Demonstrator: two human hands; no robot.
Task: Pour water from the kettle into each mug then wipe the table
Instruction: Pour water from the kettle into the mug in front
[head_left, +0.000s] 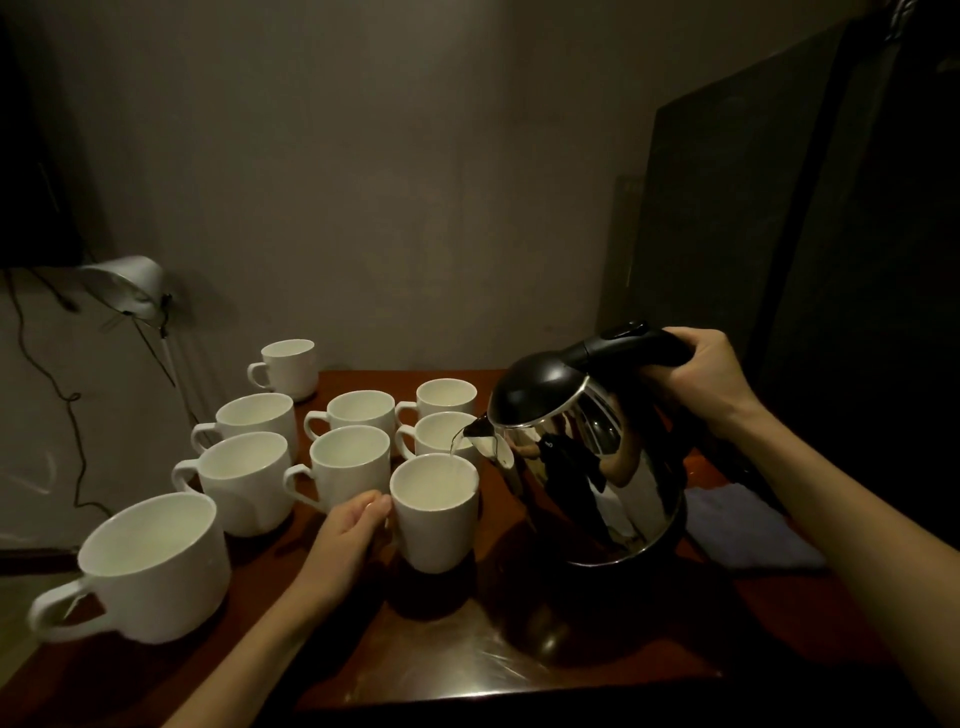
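Right hand (701, 379) grips the tilted kettle (582, 467), streaming water into the mug (436, 512) the left hand (353, 525) holds by its handle on the tabletop (519, 649); overtilting risks overflow

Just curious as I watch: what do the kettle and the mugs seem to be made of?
The kettle looks like polished steel, since its body mirrors the room; its lid and handle look like matte black plastic. The mugs, such as the one being filled, look like glazed white ceramic, thick-walled with a soft sheen.
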